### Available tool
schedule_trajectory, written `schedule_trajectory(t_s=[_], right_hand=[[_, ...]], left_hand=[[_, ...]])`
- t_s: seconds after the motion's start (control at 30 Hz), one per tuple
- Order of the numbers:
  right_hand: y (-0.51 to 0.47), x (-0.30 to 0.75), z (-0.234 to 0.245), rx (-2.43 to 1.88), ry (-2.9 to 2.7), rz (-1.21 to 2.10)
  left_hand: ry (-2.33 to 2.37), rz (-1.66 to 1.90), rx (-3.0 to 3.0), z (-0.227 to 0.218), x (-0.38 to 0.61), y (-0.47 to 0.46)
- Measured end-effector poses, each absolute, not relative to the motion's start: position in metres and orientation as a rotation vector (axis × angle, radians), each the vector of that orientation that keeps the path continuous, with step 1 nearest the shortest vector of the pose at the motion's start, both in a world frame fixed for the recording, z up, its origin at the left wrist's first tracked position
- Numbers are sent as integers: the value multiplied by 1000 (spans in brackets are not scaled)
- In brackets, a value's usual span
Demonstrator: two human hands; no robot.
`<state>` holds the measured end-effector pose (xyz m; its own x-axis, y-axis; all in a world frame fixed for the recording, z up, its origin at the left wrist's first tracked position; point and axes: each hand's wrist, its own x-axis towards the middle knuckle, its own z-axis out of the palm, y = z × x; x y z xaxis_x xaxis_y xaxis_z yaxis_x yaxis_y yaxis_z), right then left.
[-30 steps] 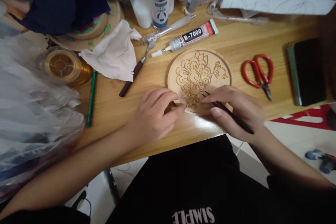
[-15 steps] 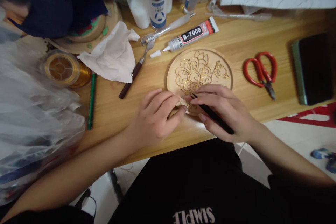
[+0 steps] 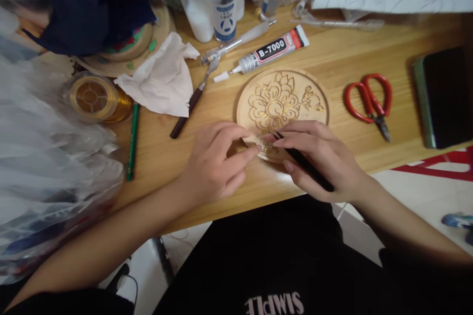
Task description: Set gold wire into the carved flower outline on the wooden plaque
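A round wooden plate (image 3: 244,103) lies on the table, with a flower and smaller motifs outlined in gold wire. My right hand (image 3: 320,157) is closed around black tweezers (image 3: 308,167), whose tips point down at the plate's near left part. Under those tips, a small loop of gold wire (image 3: 260,143) shows between the hands. At the plate's near left edge is my left hand (image 3: 218,160), its fingers apart. One of its fingertips reaches the plate beside the loop, and I see nothing held in it. My right fingers partly cover the near side of the plate.
Behind the plate lie a B-7000 glue tube (image 3: 273,50), a pen (image 3: 240,42) and a small spatula (image 3: 190,110). Red-handled cutters (image 3: 369,101) and a phone (image 3: 443,98) are at right. Left are tissue (image 3: 162,78), a gold wire spool (image 3: 98,98) and a green pencil (image 3: 132,142).
My left hand has drawn back slightly to the left and turned, its fingers spreading apart. The right hand keeps the tweezers at nearly the same spot. The whole view has shifted slightly.
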<state>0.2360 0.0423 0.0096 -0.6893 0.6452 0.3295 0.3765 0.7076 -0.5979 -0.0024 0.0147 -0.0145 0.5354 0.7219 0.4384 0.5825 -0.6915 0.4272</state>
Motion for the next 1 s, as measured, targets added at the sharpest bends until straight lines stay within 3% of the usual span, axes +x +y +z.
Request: schedule_trajectory(t_s=[0.43, 1.0], right_hand=[[15, 235, 18, -1255, -1991, 853], [21, 220, 23, -1224, -2172, 875]], left_hand=[[1016, 783, 2658, -16, 1, 13], [1001, 703, 2647, -10, 0, 15]])
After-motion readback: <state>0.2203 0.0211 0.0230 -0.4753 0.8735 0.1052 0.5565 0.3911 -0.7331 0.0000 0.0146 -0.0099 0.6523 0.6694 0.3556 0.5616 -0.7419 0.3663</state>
